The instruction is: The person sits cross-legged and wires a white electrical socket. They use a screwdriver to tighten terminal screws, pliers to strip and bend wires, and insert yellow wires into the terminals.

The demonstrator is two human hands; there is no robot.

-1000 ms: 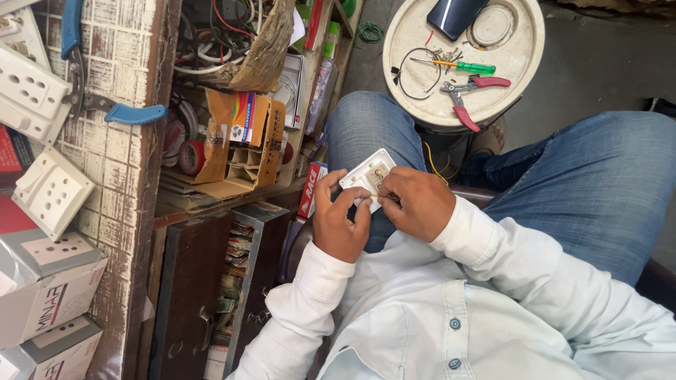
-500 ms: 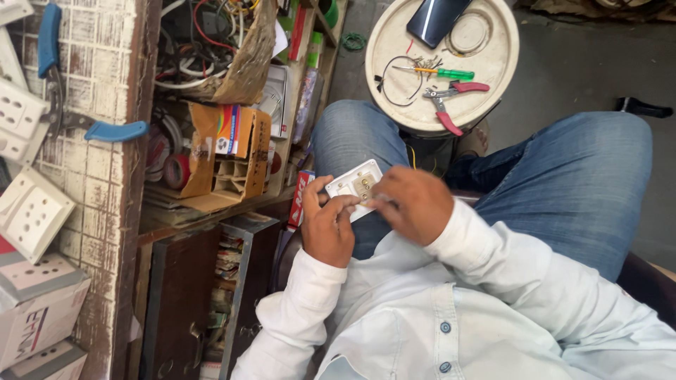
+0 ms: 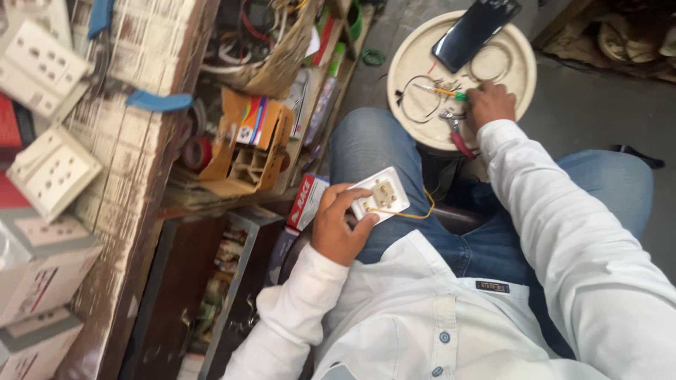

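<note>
Our left hand (image 3: pixel 338 229) now holds the white socket plate (image 3: pixel 380 197) alone over our lap, fingers (image 3: pixel 345 199) wrapped around its edge, a yellow wire (image 3: pixel 415 211) trailing. Our right hand (image 3: pixel 489 104) has left it and reached to the round tray (image 3: pixel 415 53), fingers closed by the green-handled screwdriver (image 3: pixel 447 91) and red-handled pliers (image 3: pixel 458 134).
</note>
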